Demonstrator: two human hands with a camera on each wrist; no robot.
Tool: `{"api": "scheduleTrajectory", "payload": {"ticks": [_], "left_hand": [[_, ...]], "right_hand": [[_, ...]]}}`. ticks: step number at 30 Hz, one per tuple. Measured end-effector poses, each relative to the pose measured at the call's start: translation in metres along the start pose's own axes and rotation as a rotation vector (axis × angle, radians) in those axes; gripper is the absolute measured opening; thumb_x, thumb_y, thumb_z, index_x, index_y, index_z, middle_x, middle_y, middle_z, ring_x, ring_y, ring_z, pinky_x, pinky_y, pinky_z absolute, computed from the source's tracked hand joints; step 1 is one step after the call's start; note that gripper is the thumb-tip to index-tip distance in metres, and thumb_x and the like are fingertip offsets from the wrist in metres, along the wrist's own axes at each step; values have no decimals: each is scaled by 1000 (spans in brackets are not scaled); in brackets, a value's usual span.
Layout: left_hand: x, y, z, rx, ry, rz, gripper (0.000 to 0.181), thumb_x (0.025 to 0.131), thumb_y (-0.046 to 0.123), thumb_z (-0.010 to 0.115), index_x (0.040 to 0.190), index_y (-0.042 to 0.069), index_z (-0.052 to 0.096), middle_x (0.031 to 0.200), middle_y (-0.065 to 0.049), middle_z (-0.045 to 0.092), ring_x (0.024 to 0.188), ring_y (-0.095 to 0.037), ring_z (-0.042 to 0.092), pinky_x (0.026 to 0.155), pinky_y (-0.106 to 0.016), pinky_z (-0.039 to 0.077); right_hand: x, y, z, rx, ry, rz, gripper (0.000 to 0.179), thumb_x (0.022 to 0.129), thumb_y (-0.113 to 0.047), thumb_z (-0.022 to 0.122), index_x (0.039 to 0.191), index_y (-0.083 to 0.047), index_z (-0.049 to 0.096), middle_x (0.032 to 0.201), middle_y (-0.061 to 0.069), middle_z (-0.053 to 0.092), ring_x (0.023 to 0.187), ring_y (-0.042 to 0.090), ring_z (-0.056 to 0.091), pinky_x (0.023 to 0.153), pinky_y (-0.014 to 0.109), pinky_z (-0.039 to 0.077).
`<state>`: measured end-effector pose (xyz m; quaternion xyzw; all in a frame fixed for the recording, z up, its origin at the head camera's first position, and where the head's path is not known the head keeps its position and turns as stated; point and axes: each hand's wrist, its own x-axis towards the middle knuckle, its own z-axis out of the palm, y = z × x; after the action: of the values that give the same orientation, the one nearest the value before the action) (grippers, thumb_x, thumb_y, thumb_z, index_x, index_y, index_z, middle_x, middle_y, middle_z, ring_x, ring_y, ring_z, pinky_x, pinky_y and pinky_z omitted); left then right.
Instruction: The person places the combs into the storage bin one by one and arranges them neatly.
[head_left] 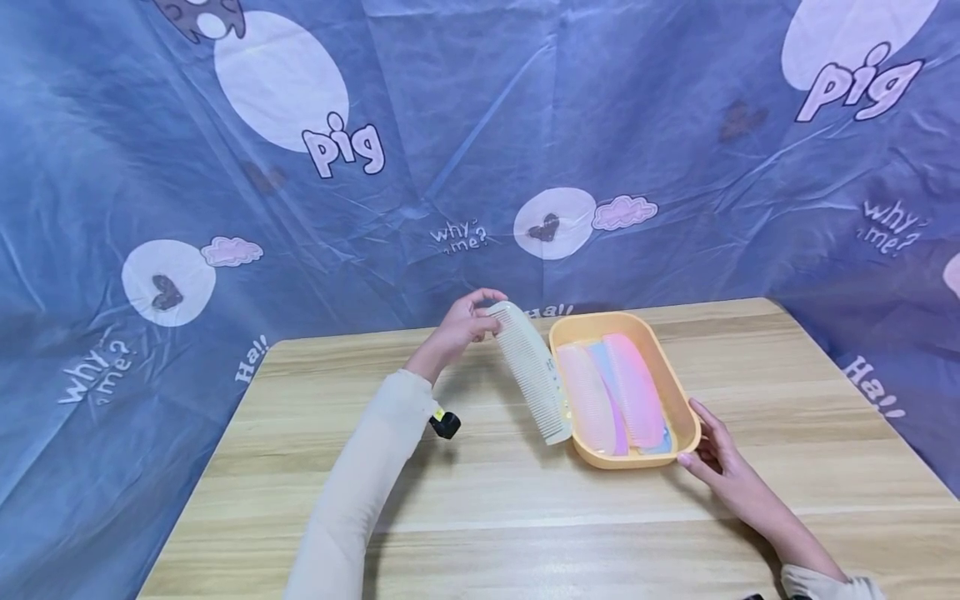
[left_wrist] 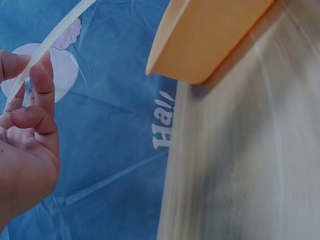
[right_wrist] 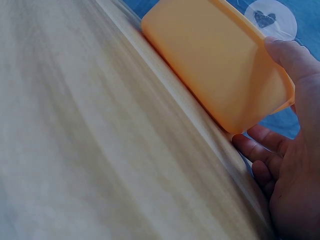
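My left hand (head_left: pixel 467 323) pinches one end of a pale, whitish-green comb (head_left: pixel 531 371) between thumb and fingers. The comb is held tilted to the left of a yellow-orange plastic tub (head_left: pixel 684 385), its far end beside the tub's near left side. In the left wrist view the comb (left_wrist: pixel 50 37) appears edge-on between the fingertips. My right hand (head_left: pixel 722 458) grips the tub's near right corner, thumb by the rim and fingers around the side. Inside the tub lie several combs, among them a pink comb (head_left: pixel 633 387) and a pale pink-and-purple comb (head_left: pixel 588 404), partly overlapping a blue one.
The tub stands on a wood-grain table (head_left: pixel 480 533), near its back edge. Behind the table hangs a blue printed cloth (head_left: pixel 450 167). A small black device (head_left: pixel 446 424) shows under the left sleeve at the wrist.
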<state>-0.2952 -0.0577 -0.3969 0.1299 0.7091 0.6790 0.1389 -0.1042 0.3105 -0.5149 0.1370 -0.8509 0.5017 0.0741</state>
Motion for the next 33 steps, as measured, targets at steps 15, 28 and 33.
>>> {"api": "scheduleTrajectory", "payload": {"ticks": [15,28,33], "left_hand": [[18,7,29,12,-8,17,45,73,-2,62,116,13,59,69,5,65,65,-9,55,51,-22,32],[26,1,51,3,-34,-9,45,78,-7,61,120,9,58,73,8,67,64,-8,57,51,-21,32],[29,-4,56,17,-59,-22,45,80,-6,62,122,9,57,72,8,66,64,-7,57,50,-20,33]], "right_hand": [[-1,-1,-1,5,-5,2,78,94,0,56,155,-12,9,131,13,38,108,-19,39,84,0,34],[0,-1,-1,21,-11,-9,78,94,1,55,155,-11,9,127,-5,39,108,-17,41,84,1,35],[-2,-1,-2,7,-15,2,77,94,-1,55,155,-11,9,129,-8,39,108,-19,40,85,0,34]]}}
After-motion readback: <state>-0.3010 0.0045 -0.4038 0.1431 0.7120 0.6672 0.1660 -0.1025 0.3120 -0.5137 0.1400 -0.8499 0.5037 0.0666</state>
